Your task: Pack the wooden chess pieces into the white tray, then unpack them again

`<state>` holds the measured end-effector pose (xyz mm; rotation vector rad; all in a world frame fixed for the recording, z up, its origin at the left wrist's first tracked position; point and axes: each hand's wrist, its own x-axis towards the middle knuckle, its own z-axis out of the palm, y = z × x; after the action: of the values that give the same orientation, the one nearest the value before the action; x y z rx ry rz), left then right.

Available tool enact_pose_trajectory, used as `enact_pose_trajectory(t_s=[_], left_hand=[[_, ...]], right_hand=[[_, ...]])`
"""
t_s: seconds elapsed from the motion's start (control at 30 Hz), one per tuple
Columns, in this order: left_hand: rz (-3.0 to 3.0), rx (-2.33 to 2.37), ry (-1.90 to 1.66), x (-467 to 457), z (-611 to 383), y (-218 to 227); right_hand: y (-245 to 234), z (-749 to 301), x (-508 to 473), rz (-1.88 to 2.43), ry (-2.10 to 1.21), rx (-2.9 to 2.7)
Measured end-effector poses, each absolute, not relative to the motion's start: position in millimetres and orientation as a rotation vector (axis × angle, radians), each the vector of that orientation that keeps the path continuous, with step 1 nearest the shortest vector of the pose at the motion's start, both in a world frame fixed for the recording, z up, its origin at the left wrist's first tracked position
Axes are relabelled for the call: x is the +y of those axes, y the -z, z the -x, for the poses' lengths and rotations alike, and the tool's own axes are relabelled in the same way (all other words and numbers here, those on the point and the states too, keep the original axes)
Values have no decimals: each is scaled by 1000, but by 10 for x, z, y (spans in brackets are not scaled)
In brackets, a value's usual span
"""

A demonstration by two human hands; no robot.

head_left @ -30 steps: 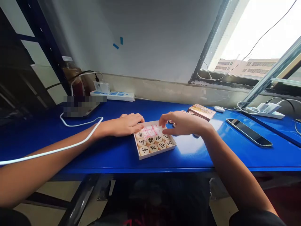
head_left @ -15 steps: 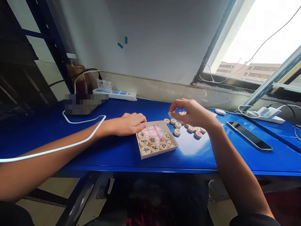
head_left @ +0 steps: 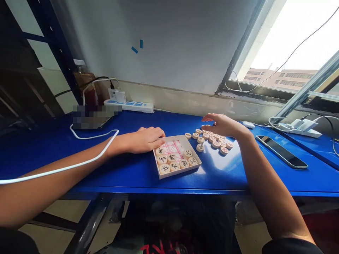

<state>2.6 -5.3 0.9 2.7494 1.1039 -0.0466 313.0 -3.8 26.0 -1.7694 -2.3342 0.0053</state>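
My left hand (head_left: 146, 139) holds a shallow cardboard box (head_left: 180, 173) by its back left corner, thumb on the rim. Inside the box lie several round Chinese chess pieces (head_left: 174, 165) with black characters, over a sheet printed with red lines. My right hand (head_left: 222, 125) hovers over the far side of a cluster of loose chess pieces (head_left: 215, 144) right of the box. Its fingers and thumb are apart and I see nothing between them. Part of the cluster is hidden behind this hand.
A phone (head_left: 282, 151) lies on the blue table (head_left: 127, 173) at the right, with a white mouse-like object (head_left: 248, 125) behind it. A power strip (head_left: 129, 106) stands by the wall. A white cable (head_left: 79, 165) crosses over my left forearm.
My right hand has moved to the right and its fingers have parted; the chess piece at its fingertips is no longer seen there. My left hand and the box stay in place.
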Motion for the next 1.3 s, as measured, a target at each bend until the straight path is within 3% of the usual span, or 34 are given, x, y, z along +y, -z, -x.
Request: enact_pose_trajectory(t_s=[0.27,0.4,0.63,0.87,1.1,1.3], left_hand=[[-2772,1071,30,-43,-5,14],[-2764,1079,30,-45,-8,16],[-2766,1088,33,-46,-10,7],[-2764,1068,40,-34,3,20],[-2760,1076,30,-35,15,29],[-2753,1082,40,-49,6,18]], right_hand=[[-394,-2449,-642,1502,-178,-2774],[-289,-2272,-690,1374,-57,-2939],[-262,-2290,-621,1379,4,-2918],[-487,-2487,-698,1507,10,-2556],[-345,-2408,-650,1459,-223,-2850],[-301,-2289,-689,1480,-155,-2898]])
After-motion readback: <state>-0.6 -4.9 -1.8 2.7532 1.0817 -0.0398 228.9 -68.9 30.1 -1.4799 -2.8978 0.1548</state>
